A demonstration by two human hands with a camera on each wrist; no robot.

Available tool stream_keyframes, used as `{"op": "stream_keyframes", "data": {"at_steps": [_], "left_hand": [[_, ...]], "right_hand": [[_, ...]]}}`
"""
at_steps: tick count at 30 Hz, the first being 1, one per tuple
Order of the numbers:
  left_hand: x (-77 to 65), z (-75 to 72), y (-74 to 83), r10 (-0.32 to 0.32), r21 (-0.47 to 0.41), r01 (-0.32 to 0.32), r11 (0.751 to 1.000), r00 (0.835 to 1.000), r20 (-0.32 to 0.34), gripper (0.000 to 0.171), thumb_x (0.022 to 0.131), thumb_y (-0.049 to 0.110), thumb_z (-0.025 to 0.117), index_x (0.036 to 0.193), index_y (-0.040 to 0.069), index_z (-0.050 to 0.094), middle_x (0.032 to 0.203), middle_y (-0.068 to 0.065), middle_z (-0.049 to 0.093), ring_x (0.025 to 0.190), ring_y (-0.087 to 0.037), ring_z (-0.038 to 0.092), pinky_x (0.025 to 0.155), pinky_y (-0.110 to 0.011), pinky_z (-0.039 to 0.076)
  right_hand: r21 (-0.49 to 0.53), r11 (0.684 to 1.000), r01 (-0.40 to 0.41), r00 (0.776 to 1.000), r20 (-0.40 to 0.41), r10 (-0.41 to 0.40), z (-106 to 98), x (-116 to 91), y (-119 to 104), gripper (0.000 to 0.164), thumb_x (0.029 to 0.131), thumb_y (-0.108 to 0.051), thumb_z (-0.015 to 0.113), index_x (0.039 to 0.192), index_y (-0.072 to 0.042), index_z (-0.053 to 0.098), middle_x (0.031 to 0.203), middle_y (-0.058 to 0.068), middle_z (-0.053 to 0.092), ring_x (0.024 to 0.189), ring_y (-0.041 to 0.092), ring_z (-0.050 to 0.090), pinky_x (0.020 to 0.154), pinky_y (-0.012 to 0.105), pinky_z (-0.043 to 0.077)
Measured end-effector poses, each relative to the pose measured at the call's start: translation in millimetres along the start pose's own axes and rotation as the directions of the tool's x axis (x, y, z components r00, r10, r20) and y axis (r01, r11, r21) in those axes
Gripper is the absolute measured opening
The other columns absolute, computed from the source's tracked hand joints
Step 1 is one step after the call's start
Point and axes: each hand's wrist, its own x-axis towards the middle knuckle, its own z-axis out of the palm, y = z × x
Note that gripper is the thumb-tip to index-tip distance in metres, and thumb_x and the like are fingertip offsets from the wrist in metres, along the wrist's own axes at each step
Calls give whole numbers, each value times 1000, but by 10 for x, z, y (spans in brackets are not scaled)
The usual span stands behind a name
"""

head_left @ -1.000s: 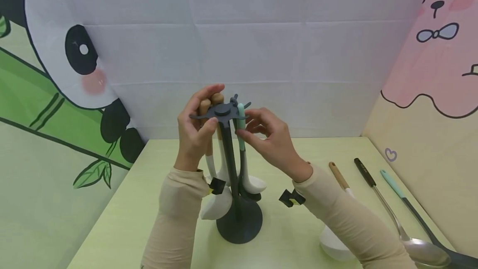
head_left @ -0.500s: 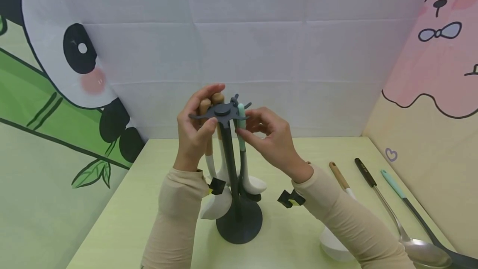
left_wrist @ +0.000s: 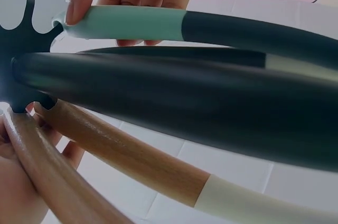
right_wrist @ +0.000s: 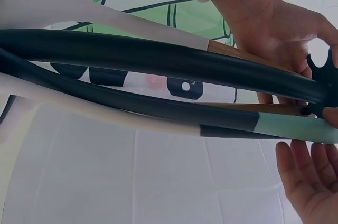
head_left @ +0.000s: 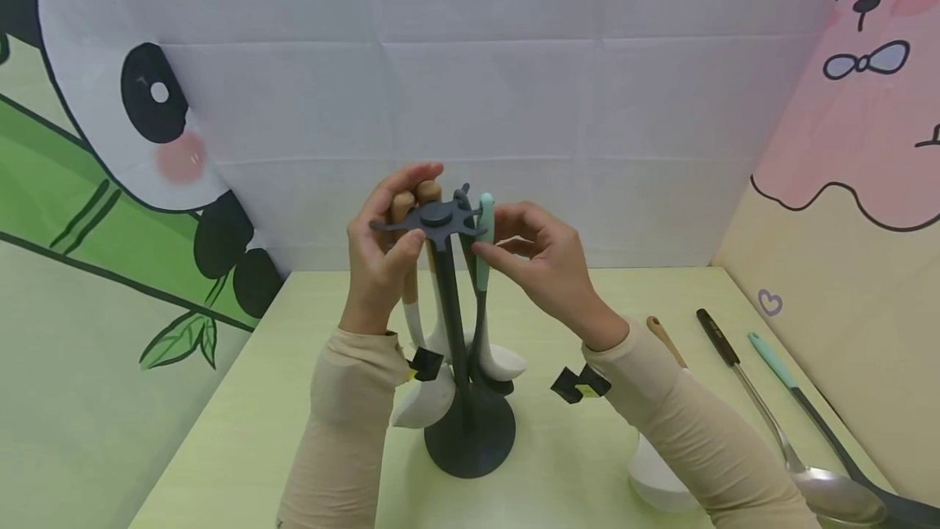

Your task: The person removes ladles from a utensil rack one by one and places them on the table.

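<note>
A black utensil stand point(head_left: 470, 441) stands upright on the table. My left hand point(head_left: 376, 255) grips its hooked top, thumb at the front edge and fingers behind two wooden handles point(left_wrist: 132, 152) hanging there. At the stand's right side, my right hand point(head_left: 549, 268) pinches the mint handle point(head_left: 485, 223) of a dark-shafted kitchen utensil between thumb and fingers. In the left wrist view, that handle's end loop lies right at a hook tip. A white ladle point(head_left: 427, 402) hangs at the left, and another white-headed utensil point(head_left: 503, 363) hangs at the right.
Lying on the table at the right are a white utensil with a wooden handle point(head_left: 664, 340), a metal spoon point(head_left: 837, 495) with a black handle and a dark utensil with a mint handle point(head_left: 771, 357). A white sheet point(head_left: 492, 104) covers the back wall.
My right hand has moved slightly right and up, bringing the mint handle outward from the stand's top. The left hand keeps its place on the stand.
</note>
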Motion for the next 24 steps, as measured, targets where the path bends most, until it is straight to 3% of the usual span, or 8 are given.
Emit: {"op": "stream_keyframes", "data": {"at_steps": [24], "left_hand": [[-1, -10, 6, 1, 27, -1, 1000, 1000, -6, 71, 84, 43, 73, 129, -9, 58, 126, -9, 65, 113, -21, 59, 104, -35, 42]], "right_hand": [[40, 998, -52, 999, 1, 52, -90, 19, -44, 31, 82, 13, 70, 112, 12, 61, 98, 15, 65, 86, 17, 66, 73, 33, 59]]}}
